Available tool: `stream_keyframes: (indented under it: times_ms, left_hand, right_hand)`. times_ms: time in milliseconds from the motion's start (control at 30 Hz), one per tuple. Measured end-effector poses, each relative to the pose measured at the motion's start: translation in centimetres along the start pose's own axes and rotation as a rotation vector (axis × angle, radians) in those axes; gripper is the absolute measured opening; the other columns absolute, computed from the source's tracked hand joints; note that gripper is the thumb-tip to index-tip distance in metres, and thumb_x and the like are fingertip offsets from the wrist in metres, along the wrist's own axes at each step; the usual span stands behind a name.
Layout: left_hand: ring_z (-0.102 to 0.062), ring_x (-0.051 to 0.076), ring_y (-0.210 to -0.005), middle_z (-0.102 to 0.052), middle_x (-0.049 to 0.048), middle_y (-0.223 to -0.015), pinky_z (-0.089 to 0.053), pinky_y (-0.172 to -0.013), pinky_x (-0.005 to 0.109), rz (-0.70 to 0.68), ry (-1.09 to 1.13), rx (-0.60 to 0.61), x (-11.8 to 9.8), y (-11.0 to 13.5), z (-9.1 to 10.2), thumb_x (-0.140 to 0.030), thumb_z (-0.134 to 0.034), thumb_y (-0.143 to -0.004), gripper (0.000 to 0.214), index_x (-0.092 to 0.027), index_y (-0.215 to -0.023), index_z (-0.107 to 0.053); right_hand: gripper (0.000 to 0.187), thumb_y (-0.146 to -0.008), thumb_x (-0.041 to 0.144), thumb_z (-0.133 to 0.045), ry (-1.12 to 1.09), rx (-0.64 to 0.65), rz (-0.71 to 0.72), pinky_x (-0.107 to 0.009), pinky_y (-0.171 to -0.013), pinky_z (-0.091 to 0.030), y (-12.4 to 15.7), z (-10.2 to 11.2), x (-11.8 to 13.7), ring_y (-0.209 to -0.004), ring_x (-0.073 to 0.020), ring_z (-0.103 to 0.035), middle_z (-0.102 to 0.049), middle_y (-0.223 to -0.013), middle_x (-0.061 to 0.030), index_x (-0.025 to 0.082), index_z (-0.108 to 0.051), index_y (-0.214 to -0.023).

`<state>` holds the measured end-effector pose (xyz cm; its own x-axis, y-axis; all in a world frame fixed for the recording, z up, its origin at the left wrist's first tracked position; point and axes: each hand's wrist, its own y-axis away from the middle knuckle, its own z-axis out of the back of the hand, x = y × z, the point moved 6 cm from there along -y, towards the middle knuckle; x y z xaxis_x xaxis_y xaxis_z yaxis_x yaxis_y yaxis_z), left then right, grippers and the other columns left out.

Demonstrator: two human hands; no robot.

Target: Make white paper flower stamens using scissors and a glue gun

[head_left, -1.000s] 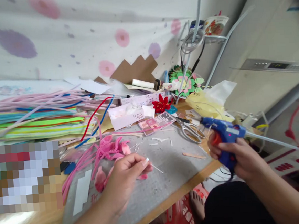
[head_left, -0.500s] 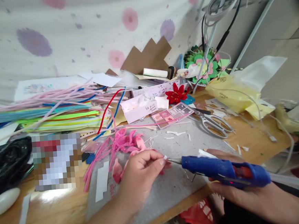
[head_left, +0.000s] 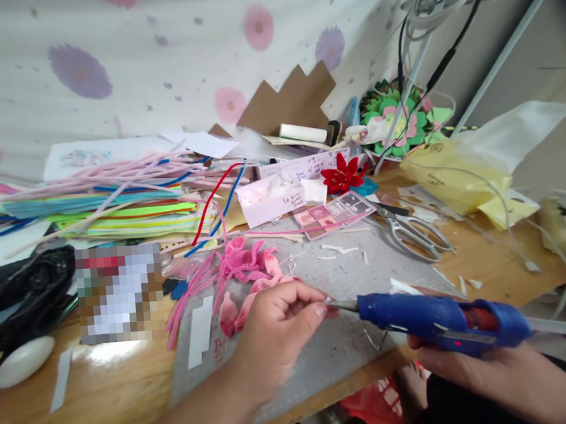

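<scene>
My left hand (head_left: pixel 279 326) is closed in a pinch on a small white piece with a pink bit under it, held just above the grey cutting mat (head_left: pixel 346 272). My right hand (head_left: pixel 464 367) grips a blue hot glue gun (head_left: pixel 443 322) lying almost level, its metal nozzle touching the piece at my left fingertips. A bunch of pink pipe cleaners and pink petals (head_left: pixel 241 271) lies on the mat just behind my left hand.
Scissors (head_left: pixel 412 231), a pink palette (head_left: pixel 335 213), a white box (head_left: pixel 272 200) and a red paper flower (head_left: pixel 341 176) lie further back. Stacked coloured pipe cleaners (head_left: pixel 106 206) fill the left. Yellow bags (head_left: pixel 451 176) and cables sit right. A black bag (head_left: pixel 20 295) lies far left.
My right hand swung the glue gun down from upright at the right to level, bringing its nozzle to the piece in my left fingers. The camera view shifted right and down.
</scene>
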<state>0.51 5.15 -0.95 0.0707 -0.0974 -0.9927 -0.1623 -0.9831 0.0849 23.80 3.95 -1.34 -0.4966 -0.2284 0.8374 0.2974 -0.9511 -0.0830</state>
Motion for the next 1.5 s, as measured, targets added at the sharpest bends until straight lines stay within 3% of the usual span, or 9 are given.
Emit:
stream_keyframes:
  times_ms: [133, 233, 433, 667, 900, 1067, 1333, 1500]
  left_hand:
    - [-0.062, 0.017, -0.074, -0.069, 0.002, -0.077, -0.046, -0.069, 0.029, 0.003, 0.042, 0.03, 0.3, 0.1, 0.0, -0.024, -0.065, -0.078, 0.008, -0.018, -0.08, -0.069]
    - [-0.06, 0.015, -0.072, -0.067, 0.0008, -0.075, -0.044, -0.068, 0.027, -0.007, 0.012, 0.038, 0.2, 0.2, 0.0, -0.024, -0.065, -0.077, 0.007, -0.019, -0.079, -0.069]
    - [-0.056, 0.013, -0.069, -0.067, 0.0003, -0.075, -0.04, -0.063, 0.026, 0.0, 0.021, 0.056, 0.2, 0.2, -0.1, -0.025, -0.065, -0.077, 0.007, -0.02, -0.079, -0.069]
    - [-0.056, 0.014, -0.071, -0.066, 0.0002, -0.075, -0.04, -0.064, 0.026, 0.011, 0.018, 0.061, 0.1, 0.2, -0.2, -0.024, -0.064, -0.077, 0.007, -0.02, -0.079, -0.069]
    - [-0.059, 0.016, -0.072, -0.068, 0.0014, -0.074, -0.042, -0.068, 0.029, 0.005, -0.017, 0.058, -0.1, 0.1, -0.2, -0.022, -0.064, -0.075, 0.006, -0.018, -0.076, -0.068]
    - [-0.057, 0.014, -0.069, -0.066, 0.0001, -0.07, -0.041, -0.065, 0.027, -0.016, -0.021, 0.07, -0.4, 0.1, -0.2, -0.023, -0.064, -0.076, 0.007, -0.018, -0.072, -0.066]
    - [-0.063, 0.016, -0.074, -0.071, 0.0015, -0.075, -0.045, -0.072, 0.028, 0.001, 0.06, 0.137, -0.4, 0.0, -0.7, -0.025, -0.064, -0.08, 0.009, -0.019, -0.074, -0.067]
    - [-0.062, 0.013, -0.072, -0.071, -0.0001, -0.073, -0.044, -0.069, 0.024, 0.01, 0.078, 0.126, -0.4, 0.0, -0.7, -0.024, -0.065, -0.079, 0.008, -0.018, -0.075, -0.068]
  right_hand:
    - [0.013, -0.074, 0.036, -0.067, -0.171, 0.164, -0.094, -0.027, -0.056, -0.057, -0.3, -1.0, 0.7, -0.064, -0.019, -0.065, -0.068, -0.072, -0.0029, 0.024, -0.067, -0.078]
    - [0.015, -0.075, 0.037, -0.066, -0.246, 0.237, -0.194, -0.026, -0.061, -0.055, -0.3, -1.6, 0.4, -0.066, -0.0175, -0.062, -0.066, -0.073, -0.0024, 0.022, -0.066, -0.076]
    - [0.02, -0.072, 0.039, -0.066, -0.342, 0.252, -0.319, -0.026, -0.061, -0.051, 0.1, -1.8, -0.2, -0.064, -0.015, -0.055, -0.06, -0.07, -0.0016, 0.019, -0.064, -0.074]
    - [0.02, -0.071, 0.037, -0.065, -0.34, 0.3, -0.297, -0.027, -0.06, -0.048, -0.3, -1.9, 0.4, -0.062, -0.014, -0.051, -0.056, -0.067, -0.0006, 0.018, -0.059, -0.073]
    - [0.018, -0.071, 0.038, -0.067, -0.349, 0.251, -0.34, -0.027, -0.061, -0.052, 0.1, -1.7, -0.7, -0.064, -0.0155, -0.057, -0.062, -0.069, -0.0008, 0.021, -0.064, -0.075]
    - [0.02, -0.073, 0.042, -0.067, -0.302, 0.285, -0.33, -0.03, -0.062, -0.055, 0.4, -1.3, -0.9, -0.067, -0.0195, -0.061, -0.066, -0.072, -0.0032, 0.023, -0.068, -0.078]
    - [0.019, -0.067, 0.039, -0.071, -0.365, 0.117, -0.409, -0.027, -0.057, -0.053, 0.6, -0.9, -0.6, -0.059, -0.0176, -0.059, -0.064, -0.065, -0.0026, 0.021, -0.069, -0.07]
    - [0.018, -0.07, 0.038, -0.07, -0.319, 0.239, -0.334, -0.028, -0.058, -0.053, 0.3, -1.1, -0.6, -0.061, -0.0178, -0.06, -0.065, -0.069, -0.0031, 0.02, -0.068, -0.074]
